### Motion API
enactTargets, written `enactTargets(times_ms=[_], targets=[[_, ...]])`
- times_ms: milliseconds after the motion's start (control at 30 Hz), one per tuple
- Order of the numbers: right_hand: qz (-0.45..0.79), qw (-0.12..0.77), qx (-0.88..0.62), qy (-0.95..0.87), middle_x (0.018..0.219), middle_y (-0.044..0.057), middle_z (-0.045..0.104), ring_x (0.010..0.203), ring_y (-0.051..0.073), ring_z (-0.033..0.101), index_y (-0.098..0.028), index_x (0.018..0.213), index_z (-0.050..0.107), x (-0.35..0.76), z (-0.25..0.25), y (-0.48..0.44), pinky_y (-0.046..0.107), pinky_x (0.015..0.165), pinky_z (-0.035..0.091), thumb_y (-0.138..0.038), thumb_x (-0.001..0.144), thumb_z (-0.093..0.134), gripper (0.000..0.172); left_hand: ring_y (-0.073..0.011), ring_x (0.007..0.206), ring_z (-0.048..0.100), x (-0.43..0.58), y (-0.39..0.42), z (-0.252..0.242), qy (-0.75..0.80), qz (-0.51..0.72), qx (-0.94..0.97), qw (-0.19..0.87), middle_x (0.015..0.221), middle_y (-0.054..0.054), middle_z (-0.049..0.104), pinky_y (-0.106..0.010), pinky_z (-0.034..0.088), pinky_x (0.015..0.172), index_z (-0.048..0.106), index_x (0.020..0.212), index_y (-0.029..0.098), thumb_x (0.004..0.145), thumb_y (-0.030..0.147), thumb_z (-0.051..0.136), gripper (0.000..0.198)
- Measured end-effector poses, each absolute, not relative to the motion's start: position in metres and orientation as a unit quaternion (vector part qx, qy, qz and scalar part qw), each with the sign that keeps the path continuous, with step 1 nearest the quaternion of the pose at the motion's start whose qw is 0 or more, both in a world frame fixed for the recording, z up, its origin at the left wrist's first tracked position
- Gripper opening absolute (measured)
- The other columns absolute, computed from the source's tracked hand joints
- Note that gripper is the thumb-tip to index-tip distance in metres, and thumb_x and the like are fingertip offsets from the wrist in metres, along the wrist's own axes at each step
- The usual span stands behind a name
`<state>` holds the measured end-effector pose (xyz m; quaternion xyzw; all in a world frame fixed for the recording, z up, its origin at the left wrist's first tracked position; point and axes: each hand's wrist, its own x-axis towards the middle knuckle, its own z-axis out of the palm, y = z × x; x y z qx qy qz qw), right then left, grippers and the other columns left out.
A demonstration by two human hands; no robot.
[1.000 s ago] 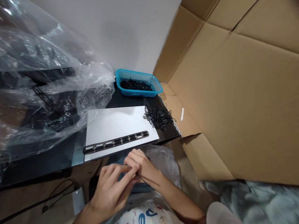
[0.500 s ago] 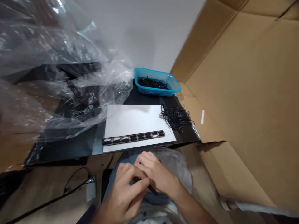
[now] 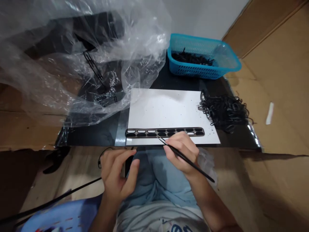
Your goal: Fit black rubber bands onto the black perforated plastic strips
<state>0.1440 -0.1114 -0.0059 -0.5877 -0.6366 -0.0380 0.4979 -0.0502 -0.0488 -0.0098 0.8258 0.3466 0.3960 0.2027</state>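
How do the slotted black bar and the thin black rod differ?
The slotted bar is flat and wide, with a row of oval openings; the rod is thin, with no openings visible. The bar lies on the white sheet; the rod is pinched in the right hand, tilted, tip near the bar. Both are long and black.

A sheet of card (image 3: 169,109) lies in the middle of the counter (image 3: 94,138), with a slotted strip (image 3: 164,132) along its near edge. A loose pile of loops (image 3: 224,112) sits at the sheet's 3 o'clock, touching its corner. A basket (image 3: 200,73) holding more loops (image 3: 191,58) stands at 1 o'clock, and plastic sheeting (image 3: 96,54) spreads at 10 o'clock. Cardboard (image 3: 277,80) lines the counter's right side. Below the counter's edge, the right hand (image 3: 181,154) holds a thin rod (image 3: 205,175), its tip over the strip; the left hand (image 3: 116,174) is at 7 o'clock.
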Motion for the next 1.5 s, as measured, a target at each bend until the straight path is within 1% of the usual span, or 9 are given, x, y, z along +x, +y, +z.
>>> enactTargets(times_ms=[167,300,433,600,700,800,1067,1267,1500], targets=[[-0.014,0.469,-0.601,-0.647,0.077,0.003,0.061,0.071,0.014,0.055,-0.020,0.092,0.057,0.144,-0.011,-0.104,0.031,0.065,0.047,-0.006,0.079,0.058,0.018,-0.0226,0.079,0.054,-0.035,-0.040,-0.014,0.343,0.368,0.859,0.095,0.088,-0.007,0.060,-0.040,0.037,0.075,0.063,0.101,0.022,0.078,0.018,0.063,0.023],[0.003,0.442,-0.611,-0.657,0.078,0.004,0.061,0.073,0.015,0.055,-0.020,0.092,0.057,0.145,-0.011,-0.106,0.031,0.066,0.048,-0.007,0.079,0.058,0.019,-0.0247,0.085,0.055,-0.016,-0.032,-0.021,0.350,0.358,0.863,0.064,0.090,-0.008,0.061,-0.041,0.035,0.077,0.065,0.099,0.024,0.077,0.018,0.065,0.023],[0.005,0.443,-0.611,-0.657,0.075,0.002,0.060,0.070,0.015,0.054,-0.021,0.091,0.058,0.146,-0.013,-0.107,0.031,0.064,0.047,-0.007,0.077,0.057,0.019,-0.0242,0.086,0.055,-0.001,-0.026,-0.016,0.378,0.345,0.855,0.083,0.088,-0.006,0.062,-0.041,0.035,0.078,0.068,0.092,0.024,0.076,0.022,0.067,0.016],[0.014,0.460,-0.609,-0.646,0.075,0.001,0.060,0.069,0.014,0.055,-0.022,0.094,0.056,0.145,-0.011,-0.106,0.031,0.063,0.047,-0.006,0.077,0.058,0.024,-0.0249,0.083,0.055,0.006,-0.023,-0.010,0.399,0.315,0.856,0.093,0.084,-0.005,0.066,-0.039,0.035,0.073,0.071,0.084,0.025,0.073,0.024,0.070,0.011],[0.024,0.481,-0.614,-0.625,0.074,0.002,0.060,0.069,0.015,0.056,-0.021,0.090,0.057,0.142,-0.008,-0.105,0.031,0.062,0.048,-0.005,0.075,0.058,0.023,-0.0238,0.079,0.056,0.005,-0.023,-0.012,0.393,0.314,0.858,0.101,0.084,-0.004,0.068,-0.040,0.036,0.074,0.072,0.087,0.026,0.075,0.024,0.068,0.013],[0.031,0.483,-0.622,-0.616,0.073,0.002,0.060,0.068,0.015,0.057,-0.022,0.087,0.059,0.140,-0.008,-0.104,0.031,0.062,0.048,-0.005,0.075,0.058,0.021,-0.0252,0.080,0.054,0.003,-0.023,-0.014,0.392,0.309,0.861,0.096,0.083,-0.004,0.068,-0.041,0.035,0.072,0.072,0.090,0.028,0.076,0.025,0.067,0.015],[0.030,0.484,-0.623,-0.613,0.075,0.002,0.061,0.067,0.015,0.057,-0.021,0.087,0.059,0.139,-0.012,-0.101,0.032,0.061,0.048,-0.005,0.075,0.060,0.021,-0.0242,0.080,0.052,0.003,-0.023,-0.014,0.392,0.301,0.865,0.084,0.078,-0.002,0.068,-0.039,0.030,0.069,0.070,0.087,0.028,0.077,0.027,0.066,0.011],[0.027,0.501,-0.616,-0.607,0.075,0.002,0.062,0.066,0.015,0.058,-0.021,0.087,0.058,0.138,-0.013,-0.100,0.032,0.060,0.048,-0.005,0.074,0.061,0.021,-0.0238,0.081,0.053,0.004,-0.024,-0.009,0.399,0.287,0.864,0.107,0.077,0.000,0.067,-0.039,0.032,0.070,0.068,0.086,0.028,0.078,0.024,0.066,0.009],[0.051,0.494,-0.628,-0.598,0.074,0.002,0.062,0.065,0.014,0.057,-0.020,0.085,0.057,0.137,-0.009,-0.099,0.031,0.061,0.049,-0.005,0.075,0.058,0.018,-0.0240,0.083,0.053,0.006,-0.025,-0.005,0.415,0.281,0.854,0.138,0.078,0.000,0.068,-0.041,0.030,0.072,0.066,0.084,0.027,0.082,0.025,0.062,0.005]])
